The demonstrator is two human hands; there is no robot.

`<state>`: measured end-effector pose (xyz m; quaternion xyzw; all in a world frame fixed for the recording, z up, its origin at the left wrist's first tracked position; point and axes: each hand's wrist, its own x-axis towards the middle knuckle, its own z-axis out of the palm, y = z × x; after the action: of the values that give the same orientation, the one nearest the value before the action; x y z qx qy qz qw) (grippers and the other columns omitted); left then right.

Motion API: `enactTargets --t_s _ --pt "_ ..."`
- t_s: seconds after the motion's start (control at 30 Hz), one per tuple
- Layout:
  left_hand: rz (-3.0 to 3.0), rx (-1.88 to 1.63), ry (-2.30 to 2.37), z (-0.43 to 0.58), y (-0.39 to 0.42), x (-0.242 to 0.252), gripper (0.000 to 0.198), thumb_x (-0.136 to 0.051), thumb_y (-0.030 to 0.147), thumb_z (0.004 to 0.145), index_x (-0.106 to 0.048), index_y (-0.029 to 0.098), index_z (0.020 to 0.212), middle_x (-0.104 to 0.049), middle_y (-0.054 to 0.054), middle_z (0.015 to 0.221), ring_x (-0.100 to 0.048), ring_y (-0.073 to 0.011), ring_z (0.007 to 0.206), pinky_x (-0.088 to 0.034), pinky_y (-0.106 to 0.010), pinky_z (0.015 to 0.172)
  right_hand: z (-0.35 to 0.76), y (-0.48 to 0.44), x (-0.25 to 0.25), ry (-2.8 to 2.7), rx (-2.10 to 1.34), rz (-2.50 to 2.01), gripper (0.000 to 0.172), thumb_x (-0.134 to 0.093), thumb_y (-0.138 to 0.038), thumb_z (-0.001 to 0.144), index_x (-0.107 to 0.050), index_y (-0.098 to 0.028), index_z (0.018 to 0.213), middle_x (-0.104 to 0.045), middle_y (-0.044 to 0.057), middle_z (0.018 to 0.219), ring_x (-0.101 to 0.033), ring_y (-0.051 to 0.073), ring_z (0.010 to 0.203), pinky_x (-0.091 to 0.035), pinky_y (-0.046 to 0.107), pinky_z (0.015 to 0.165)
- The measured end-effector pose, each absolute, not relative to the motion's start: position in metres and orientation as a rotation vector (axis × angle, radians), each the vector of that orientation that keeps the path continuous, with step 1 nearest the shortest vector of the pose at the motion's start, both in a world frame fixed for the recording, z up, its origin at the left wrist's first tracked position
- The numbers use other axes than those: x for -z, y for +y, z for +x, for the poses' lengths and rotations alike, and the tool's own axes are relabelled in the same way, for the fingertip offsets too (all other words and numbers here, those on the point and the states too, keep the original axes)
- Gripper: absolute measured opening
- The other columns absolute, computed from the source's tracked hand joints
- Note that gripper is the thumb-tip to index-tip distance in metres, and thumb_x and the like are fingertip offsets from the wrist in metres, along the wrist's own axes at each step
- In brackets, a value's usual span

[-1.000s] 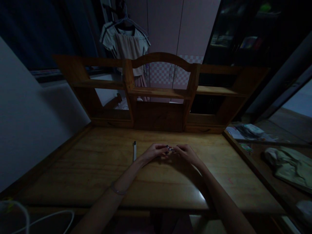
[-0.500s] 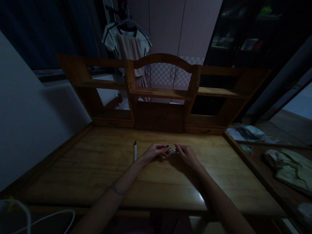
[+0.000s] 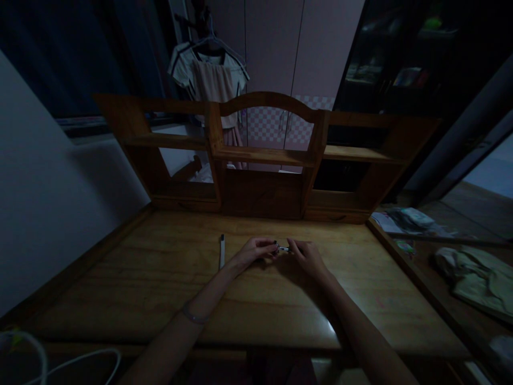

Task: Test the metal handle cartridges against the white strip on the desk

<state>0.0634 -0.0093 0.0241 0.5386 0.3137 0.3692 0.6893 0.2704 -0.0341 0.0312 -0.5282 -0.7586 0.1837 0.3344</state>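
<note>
Above the wooden desk (image 3: 160,289), my two hands are held close together, with a small shiny metal object (image 3: 284,248) spanning the gap between their fingertips. My left hand (image 3: 256,250) is closed in a pinch on its left end, where a dark part shows. On its right end my right hand (image 3: 308,254) is pinched shut, covering that end. The room is too dim and the object too small to tell its kind. Left of my left hand lies a slim pale strip (image 3: 222,252) with a dark tip, partly hidden behind my left forearm.
A wooden shelf unit (image 3: 264,155) stands along the desk's back edge. To the right, a lower surface holds pale folded cloth (image 3: 481,283) and plastic-wrapped items (image 3: 414,218). A white cable (image 3: 92,353) loops at the bottom left. The wall (image 3: 60,203) borders the left side.
Both hands stay nearly in place with the shiny metal object between them. The whole view shifts very slightly; the pale strip lies as before.
</note>
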Motion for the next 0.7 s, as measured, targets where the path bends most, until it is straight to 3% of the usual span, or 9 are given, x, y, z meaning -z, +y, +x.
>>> enactTargets --t_s 0.37,0.7 --pt "1.267 -0.833 0.729 0.0640 -0.0102 -0.0271 0.039 -0.078 0.041 0.063 -0.067 0.010 0.085 -0.066 -0.006 0.079 -0.061 -0.0152 0.071 -0.049 -0.027 0.070 0.2706 -0.0346 -0.0310 -2.000 -0.466 -1.379 0.058 -0.026 -0.054 0.094 -0.061 -0.018 0.065 -0.064 0.005 0.062 -0.056 0.016 0.056 -0.034 0.026 0.056" --pt "1.221 -0.815 0.671 0.0651 -0.0119 -0.0273 0.042 -0.074 0.041 0.067 -0.067 0.008 0.091 -0.066 -0.010 0.089 -0.062 -0.0188 0.079 -0.050 -0.030 0.074 0.2714 -0.0335 -0.0293 -1.980 -0.455 -1.389 0.059 -0.027 -0.054 0.094 -0.062 -0.017 0.064 -0.064 0.005 0.061 -0.057 0.017 0.056 -0.034 0.026 0.055"
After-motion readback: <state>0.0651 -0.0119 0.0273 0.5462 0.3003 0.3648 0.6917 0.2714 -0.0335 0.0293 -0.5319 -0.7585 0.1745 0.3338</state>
